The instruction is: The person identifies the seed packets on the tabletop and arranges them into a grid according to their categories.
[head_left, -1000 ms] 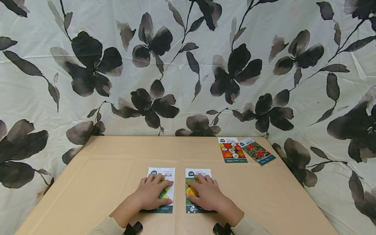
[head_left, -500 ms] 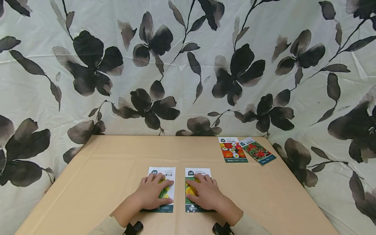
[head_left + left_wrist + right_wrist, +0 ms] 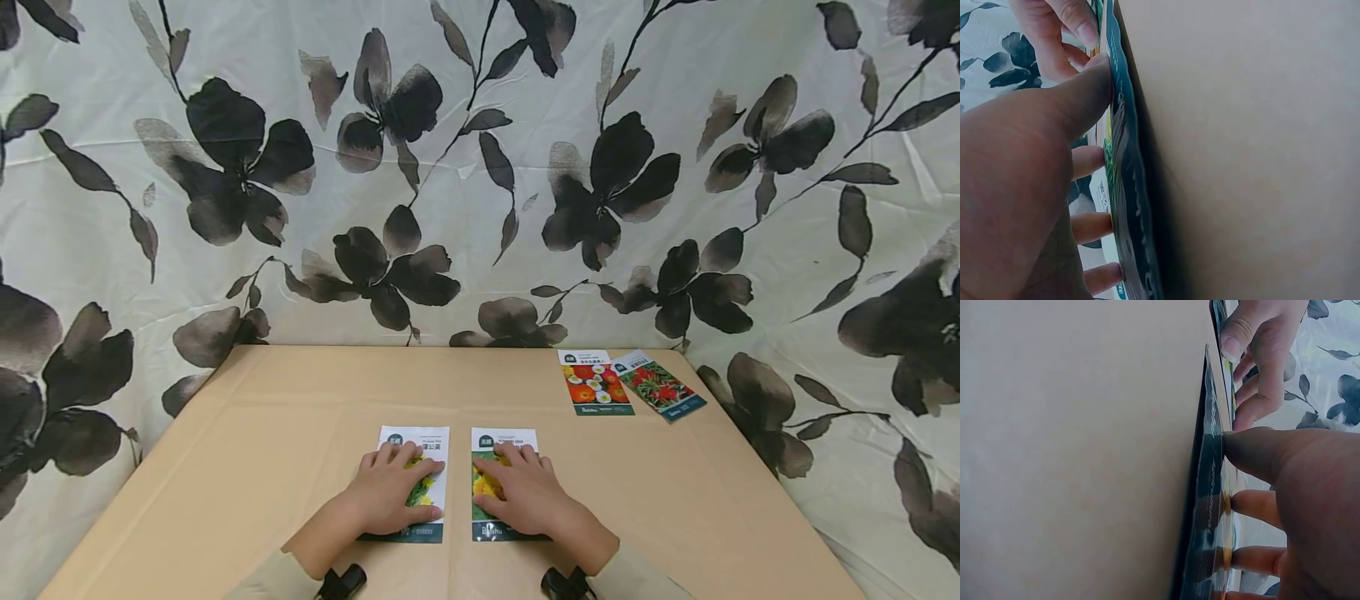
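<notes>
Under the left hand (image 3: 386,492), the left packet (image 3: 420,495); under the right hand (image 3: 528,493), the right packet (image 3: 486,486)

Each packet lay directly below its own hand's fingers on the table (image 3: 262,433), well in from the far edge and between the two side edges. Long axes ran from the person's side toward the far edge, roughly parallel, with a narrow strip of bare surface between. Fingers on both hands were spread and only gently bent, tips and thumbs resting on the packet faces; neither hand had a grip on anything.

Looks: left packet white-topped, printed with yellow flowers and greenery, dark teal band at the near end. Wrist view showed that band's edge wavy, a dark shadow alongside. Right packet also white-topped, yellow blooms on green, similar teal band, glossy enough to catch light. Much of both prints hidden by the hands.

Near the table's far right corner: an orange-and-white flower packet (image 3: 596,385) and a red flower packet (image 3: 660,385), the latter slanted. Could not tell whether their corners overlapped or just met. Right hand was the nearer to that pair. Floral cloth (image 3: 480,192) hung behind the far edge.
</notes>
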Demonstrator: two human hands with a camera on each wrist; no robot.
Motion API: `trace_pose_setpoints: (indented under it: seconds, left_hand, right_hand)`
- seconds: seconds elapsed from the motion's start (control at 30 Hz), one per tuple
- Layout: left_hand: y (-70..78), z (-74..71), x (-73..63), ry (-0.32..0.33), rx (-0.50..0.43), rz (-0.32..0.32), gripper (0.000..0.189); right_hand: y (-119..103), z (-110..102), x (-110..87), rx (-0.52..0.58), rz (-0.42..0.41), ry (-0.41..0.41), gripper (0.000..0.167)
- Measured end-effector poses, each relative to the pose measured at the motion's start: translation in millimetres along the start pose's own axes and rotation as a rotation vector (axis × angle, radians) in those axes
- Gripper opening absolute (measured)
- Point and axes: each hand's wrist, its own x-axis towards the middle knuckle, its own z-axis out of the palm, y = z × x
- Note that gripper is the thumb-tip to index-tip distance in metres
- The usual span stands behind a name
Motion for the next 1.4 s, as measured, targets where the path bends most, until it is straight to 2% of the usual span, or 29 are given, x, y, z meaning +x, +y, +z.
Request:
trace_pose_setpoints:
  seconds: [0.37,0.6,0.93,1.4]
  left_hand:
    - [0.0,-1.4,-2.4,0.015,0.002,0.015,0.069]
    - [-3.1,2.7,-1.4,0.04,-0.007,0.037,0.067]
    - [1.6,-1.6,-1.9,0.004,0.003,0.001,0.068]
    - [-1.2,3.5,-0.6,0.033,-0.018,0.007,0.069]
  right_hand:
    - [-4.0,-2.6,-2.2,-0.02,0.005,-0.013,0.059]
    - [-4.0,-2.1,-2.4,-0.018,-0.01,0.011,0.058]
    - [-3.1,-1.6,-2.8,-0.027,-0.009,-0.002,0.058]
    - [-1.1,-0.4,-2.9,-0.026,-0.016,-0.006,0.058]
